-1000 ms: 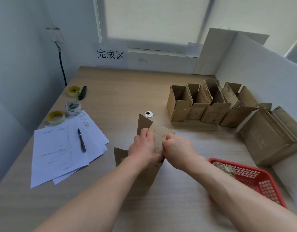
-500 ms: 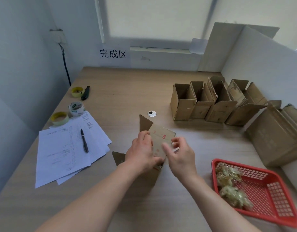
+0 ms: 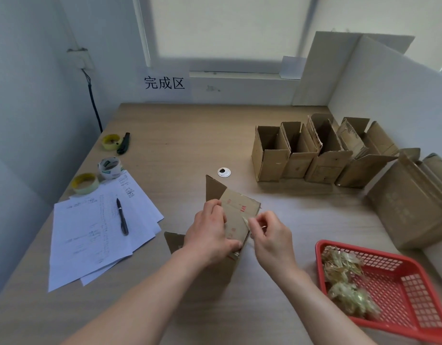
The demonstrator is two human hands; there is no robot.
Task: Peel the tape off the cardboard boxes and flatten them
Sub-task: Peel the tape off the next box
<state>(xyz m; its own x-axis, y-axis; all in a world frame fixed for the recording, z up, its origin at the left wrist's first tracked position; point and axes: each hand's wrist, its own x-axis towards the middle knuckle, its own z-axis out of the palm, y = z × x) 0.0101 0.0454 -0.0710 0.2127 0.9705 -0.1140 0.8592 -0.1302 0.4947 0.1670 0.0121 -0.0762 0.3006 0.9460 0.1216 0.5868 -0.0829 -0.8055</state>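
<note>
Head view: a small box (image 3: 236, 215) stands on the surface (image 3: 180, 135), right in front w/ flaps up. Left hand (image 3: 210, 235) holds its top, fingers curled over the edge. Right hand (image 3: 269, 235) pinches a thin tape (image 3: 246, 221) end at the box's right edge. The box looks light & bendy, so hold the wall. The tape looks thin & sticky, prob tears easy, so pinch near the stuck part.

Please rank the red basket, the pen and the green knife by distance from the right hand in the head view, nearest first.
From the right hand:
1. Red basket, just to its right.
2. Pen, left, on the papers.
3. Green knife, far left, beside a yellow tape roll.
</note>
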